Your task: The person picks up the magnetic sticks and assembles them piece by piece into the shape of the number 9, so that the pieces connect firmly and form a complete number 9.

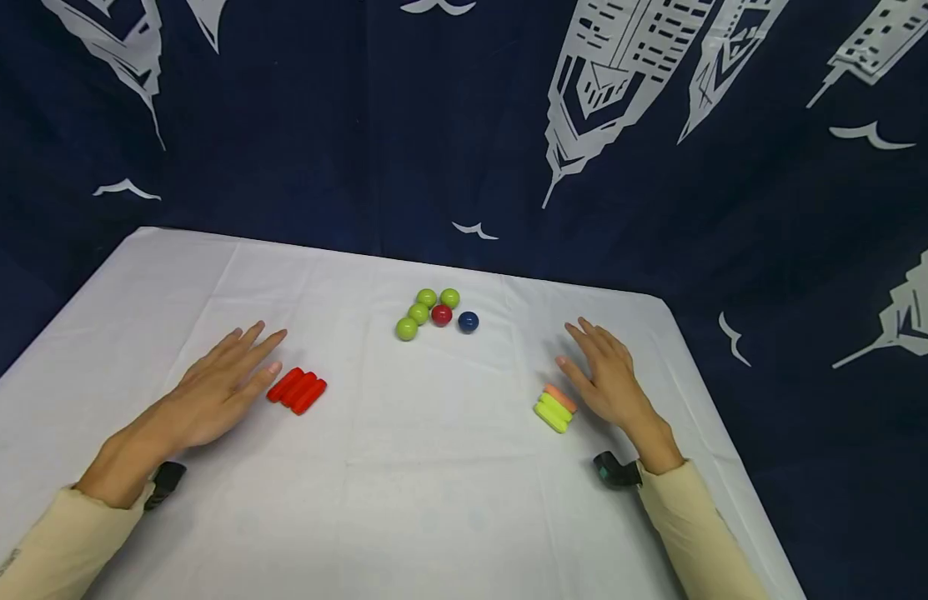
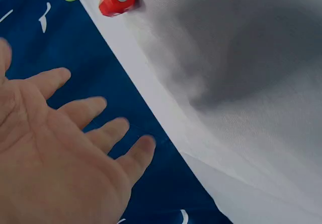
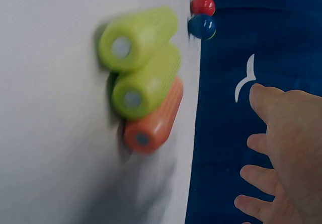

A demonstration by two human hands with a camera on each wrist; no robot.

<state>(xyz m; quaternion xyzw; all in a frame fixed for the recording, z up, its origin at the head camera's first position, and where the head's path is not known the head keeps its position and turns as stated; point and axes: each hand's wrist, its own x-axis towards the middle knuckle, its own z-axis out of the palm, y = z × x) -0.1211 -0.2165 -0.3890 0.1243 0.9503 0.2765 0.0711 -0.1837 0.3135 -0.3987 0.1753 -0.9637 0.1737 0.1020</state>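
My left hand (image 1: pixel 216 387) is held over the left of the table with its fingers spread, holding nothing. By its thumb in the head view lie three red magnetic rods (image 1: pixel 297 391), side by side; their grey-tipped ends (image 2: pixel 116 0) show at the top of the left wrist view. On the other side my right hand (image 1: pixel 604 375) hovers with fingers extended, nothing in its grasp. Close to it are two yellow-green magnetic rods (image 1: pixel 554 412) and one orange magnetic rod (image 1: pixel 560 397), lined up together. Each rod end in the right wrist view has a grey disc.
Several green balls (image 1: pixel 418 313), a red ball (image 1: pixel 442 315) and a dark blue ball (image 1: pixel 468 322) are grouped toward the table's far edge. A white cloth covers the table (image 1: pixel 433 500). Behind it hangs a navy curtain (image 1: pixel 321 150) with white building prints.
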